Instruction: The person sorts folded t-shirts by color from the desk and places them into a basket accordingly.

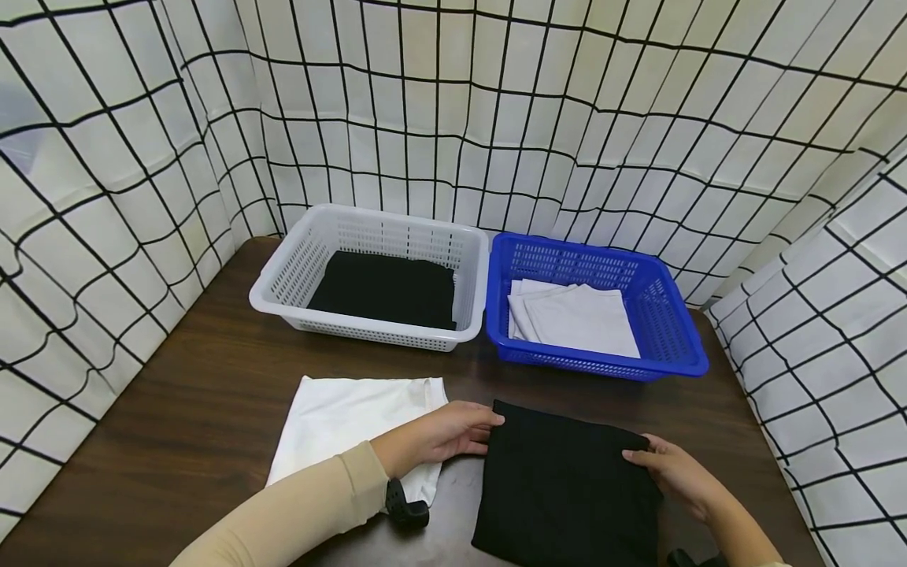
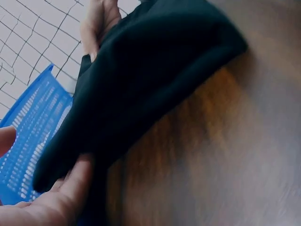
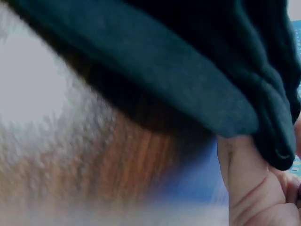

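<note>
A folded black cloth (image 1: 567, 488) lies between my two hands at the front right. At its far left corner is my left hand (image 1: 449, 431); in the left wrist view its fingers (image 2: 77, 181) touch the cloth's underside, while the thumb stands apart from it. My right hand (image 1: 673, 471) pinches the far right corner, thumb on top. In the right wrist view, fingers (image 3: 247, 174) lie beneath the draped cloth edge. Behind my left forearm, a folded white cloth (image 1: 347, 409) lies flat on the table, partly covered by that arm.
At the table's back stand a white basket (image 1: 361, 335) holding folded black cloth and, beside it, a blue basket (image 1: 602, 366) holding folded white cloths. White sheeting with black mesh (image 1: 425, 118) encloses the brown wooden table (image 1: 184, 409).
</note>
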The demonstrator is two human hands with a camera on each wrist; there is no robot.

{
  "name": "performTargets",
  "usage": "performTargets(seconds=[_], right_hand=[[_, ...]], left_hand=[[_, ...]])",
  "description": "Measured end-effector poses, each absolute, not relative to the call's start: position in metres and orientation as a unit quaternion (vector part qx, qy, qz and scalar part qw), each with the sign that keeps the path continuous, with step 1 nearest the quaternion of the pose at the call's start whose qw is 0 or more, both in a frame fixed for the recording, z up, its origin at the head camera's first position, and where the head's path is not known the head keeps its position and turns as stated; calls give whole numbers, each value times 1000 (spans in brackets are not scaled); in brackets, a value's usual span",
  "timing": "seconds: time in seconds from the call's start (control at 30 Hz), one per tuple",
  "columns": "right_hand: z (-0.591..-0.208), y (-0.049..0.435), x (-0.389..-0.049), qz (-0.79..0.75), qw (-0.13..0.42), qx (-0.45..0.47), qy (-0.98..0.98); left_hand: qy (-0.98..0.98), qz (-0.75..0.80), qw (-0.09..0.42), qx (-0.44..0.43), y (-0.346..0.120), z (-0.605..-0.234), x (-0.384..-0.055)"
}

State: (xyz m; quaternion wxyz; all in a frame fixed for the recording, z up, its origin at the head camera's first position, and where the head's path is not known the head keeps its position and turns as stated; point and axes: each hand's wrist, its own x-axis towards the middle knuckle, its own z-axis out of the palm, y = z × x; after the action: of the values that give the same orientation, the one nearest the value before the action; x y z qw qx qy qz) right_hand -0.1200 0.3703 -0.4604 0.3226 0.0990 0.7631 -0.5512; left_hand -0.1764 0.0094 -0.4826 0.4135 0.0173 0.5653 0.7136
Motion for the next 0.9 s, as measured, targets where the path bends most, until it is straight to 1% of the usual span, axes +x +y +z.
performTargets(seconds=[0.13, 0.23, 0.4, 0.63, 0.9], right_hand=[[-464, 373, -117, -603, 337, 67, 720], [-464, 371, -115, -602, 333, 71, 722], [-463, 368, -111, -567, 319, 94, 754], [-468, 379, -107, -575, 341, 98, 737], [-477, 382, -103, -615, 336, 76, 709]], left_hand=[[546, 705, 451, 39, 11, -483, -170], [550, 695, 460, 53, 12, -483, -167], [565, 693, 445, 56, 14, -486, -164], [569, 702, 427, 39, 16, -489, -162], [571, 702, 424, 34, 17, -490, -161]])
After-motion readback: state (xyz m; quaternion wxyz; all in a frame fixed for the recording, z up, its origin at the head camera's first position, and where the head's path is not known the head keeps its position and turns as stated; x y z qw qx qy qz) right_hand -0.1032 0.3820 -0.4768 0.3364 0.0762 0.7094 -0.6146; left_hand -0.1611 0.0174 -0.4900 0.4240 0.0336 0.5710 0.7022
